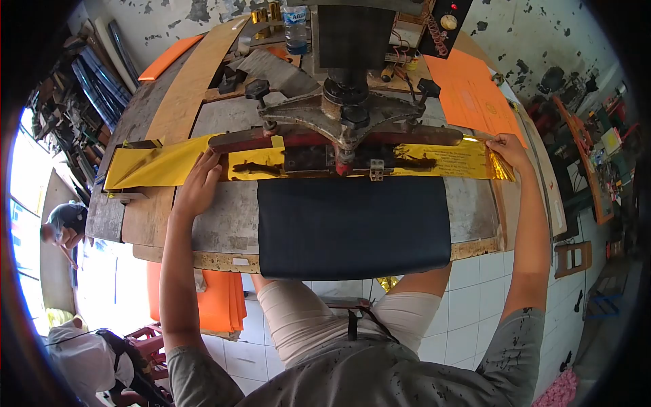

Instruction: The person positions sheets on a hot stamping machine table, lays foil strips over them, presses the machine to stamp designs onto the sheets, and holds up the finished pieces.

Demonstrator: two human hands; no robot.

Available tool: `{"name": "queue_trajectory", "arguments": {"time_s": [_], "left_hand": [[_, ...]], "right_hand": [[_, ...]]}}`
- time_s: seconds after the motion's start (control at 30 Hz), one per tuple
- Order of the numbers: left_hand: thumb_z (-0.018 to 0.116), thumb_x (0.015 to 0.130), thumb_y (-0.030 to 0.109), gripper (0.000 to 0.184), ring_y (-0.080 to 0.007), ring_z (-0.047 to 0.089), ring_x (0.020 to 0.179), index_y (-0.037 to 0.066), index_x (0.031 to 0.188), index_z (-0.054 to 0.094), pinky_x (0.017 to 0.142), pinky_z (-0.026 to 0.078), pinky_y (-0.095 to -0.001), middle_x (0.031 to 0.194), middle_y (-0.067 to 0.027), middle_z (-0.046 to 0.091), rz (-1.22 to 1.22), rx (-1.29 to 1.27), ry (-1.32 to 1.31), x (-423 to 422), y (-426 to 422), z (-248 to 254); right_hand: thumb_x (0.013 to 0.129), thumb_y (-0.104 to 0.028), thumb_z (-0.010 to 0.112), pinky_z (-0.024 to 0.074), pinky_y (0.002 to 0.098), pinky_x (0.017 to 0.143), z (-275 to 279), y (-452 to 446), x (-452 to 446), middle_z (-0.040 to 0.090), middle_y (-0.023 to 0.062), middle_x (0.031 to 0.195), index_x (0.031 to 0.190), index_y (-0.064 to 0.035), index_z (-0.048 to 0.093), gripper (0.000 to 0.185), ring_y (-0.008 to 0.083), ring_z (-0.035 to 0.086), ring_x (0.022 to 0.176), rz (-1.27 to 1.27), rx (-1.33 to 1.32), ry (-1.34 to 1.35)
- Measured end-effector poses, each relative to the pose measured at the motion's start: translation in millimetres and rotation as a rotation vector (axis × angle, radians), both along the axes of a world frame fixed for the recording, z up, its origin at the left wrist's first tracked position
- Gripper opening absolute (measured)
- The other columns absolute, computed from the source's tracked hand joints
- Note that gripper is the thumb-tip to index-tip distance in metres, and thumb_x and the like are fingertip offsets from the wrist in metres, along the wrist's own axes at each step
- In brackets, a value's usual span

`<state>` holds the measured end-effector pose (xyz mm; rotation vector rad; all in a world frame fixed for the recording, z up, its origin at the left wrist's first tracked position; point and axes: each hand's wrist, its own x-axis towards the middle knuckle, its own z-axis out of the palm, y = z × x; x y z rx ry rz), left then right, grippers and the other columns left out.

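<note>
A strip of gold foil (163, 163) runs crosswise beneath the head of a metal hot-stamping press (319, 112). My right hand (510, 152) pinches the foil's right end, where it is crinkled and printed lettering shows. My left hand (199, 183) lies on the foil near the left end of the press bar, fingers stretched out and close together. Under the press head, a black sheet (352, 227) lies over the worktable (227, 220) and hangs past its front edge. The press head hides the middle of the foil.
Orange sheets (475, 91) lie at the back right, and an orange stack (196, 298) sits below the table's left front. A water bottle (296, 30) and foil rolls (260, 22) stand behind the press. Two other people (68, 224) are at the far left.
</note>
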<state>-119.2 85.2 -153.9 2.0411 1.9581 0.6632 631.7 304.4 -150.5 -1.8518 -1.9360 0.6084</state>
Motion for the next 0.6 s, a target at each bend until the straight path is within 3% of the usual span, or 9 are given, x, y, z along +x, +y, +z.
{"name": "queue_trajectory", "arguments": {"time_s": [0.17,0.6], "left_hand": [[0.040,0.102,0.024,0.055,-0.0407,0.036,0.147,-0.006,0.148,0.046,0.121,0.028,-0.0412,0.161,-0.0229,0.039,0.007,-0.002,-0.004,-2,0,-4],[0.039,0.103,0.023,0.055,-0.0397,0.031,0.151,-0.005,0.148,0.046,0.123,0.025,-0.0417,0.162,-0.0230,0.036,-0.007,-0.024,-0.011,2,0,1]], "right_hand": [[0.093,-0.030,0.077,0.0486,0.0300,0.069,-2,0,2,0.071,0.0057,0.082,0.093,0.0012,0.072,0.032,0.0123,0.063,0.073,-0.013,-0.024,0.039],[0.094,-0.028,0.077,0.0484,0.0294,0.068,1,-2,-5,0.071,0.0049,0.083,0.096,0.0024,0.073,0.031,0.0113,0.062,0.072,-0.058,-0.035,0.027]]}}
